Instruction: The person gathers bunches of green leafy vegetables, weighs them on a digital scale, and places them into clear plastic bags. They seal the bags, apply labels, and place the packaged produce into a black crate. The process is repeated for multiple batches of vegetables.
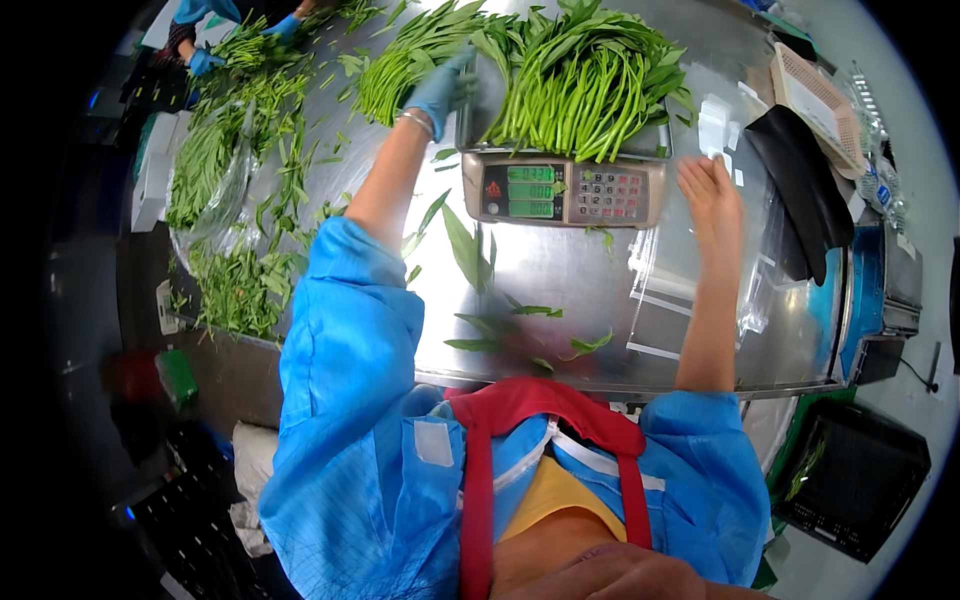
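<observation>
Beside the scale's left edge is my left hand (437,98) in a blue glove. It is blurred, with its fingers stretched toward the greens and nothing visible in it. A large bunch of long-stemmed leafy greens (585,95) lies on the weighing tray of a digital scale (560,190), stems toward me. More loose greens (405,75) lie just left of the tray. My bare right hand (712,195) is open right of the scale, over clear plastic bags (665,290). Its fingertips are next to small white labels (715,125); whether they touch one, I cannot tell.
Loose leaves (465,245) are scattered on the metal table (590,270). Heaps of greens (205,180) with clear plastic lie at the left. Another person's gloved hands (205,62) work at the far left. A black sleeve-like item (800,190) and a pale plastic basket (815,105) are at the right.
</observation>
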Demonstrator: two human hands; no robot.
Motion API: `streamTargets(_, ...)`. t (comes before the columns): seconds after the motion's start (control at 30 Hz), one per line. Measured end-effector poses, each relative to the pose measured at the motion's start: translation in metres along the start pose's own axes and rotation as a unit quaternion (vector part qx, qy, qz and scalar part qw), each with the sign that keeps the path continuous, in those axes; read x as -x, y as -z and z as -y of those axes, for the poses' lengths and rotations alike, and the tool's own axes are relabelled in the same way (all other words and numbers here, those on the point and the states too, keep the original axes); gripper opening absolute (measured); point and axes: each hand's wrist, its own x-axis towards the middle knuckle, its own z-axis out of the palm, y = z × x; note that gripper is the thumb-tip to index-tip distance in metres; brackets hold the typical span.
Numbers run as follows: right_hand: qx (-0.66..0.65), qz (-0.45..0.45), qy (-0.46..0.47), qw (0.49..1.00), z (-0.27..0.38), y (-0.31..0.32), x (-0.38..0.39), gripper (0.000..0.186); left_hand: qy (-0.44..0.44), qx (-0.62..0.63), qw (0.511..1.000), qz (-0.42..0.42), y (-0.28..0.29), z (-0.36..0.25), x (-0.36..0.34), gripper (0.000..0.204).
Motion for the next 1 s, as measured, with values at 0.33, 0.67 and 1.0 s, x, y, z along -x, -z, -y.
streamTargets(0.33, 0.131, -0.11, -0.099, 0.98, -0.078, -0.137, -0.099, 0.052, 0.069, 0.116, 0.972, 0.192, -0.114, 0.001, 0.025, 0.051)
streamTargets(0.67, 0.263, -0.012, 0.114, 0.958, -0.065, -0.162, -0.068, 0.049, -0.14, 0.156, 0.976, 0.055, -0.122, 0.024, 0.036, 0.039)
streamTargets(1.0, 0.312, -0.034, 0.183, 0.932, 0.012, -0.123, -0.05, 0.034, -0.264, 0.19, 0.94, 0.098, -0.207, 0.02, 0.052, 0.04)
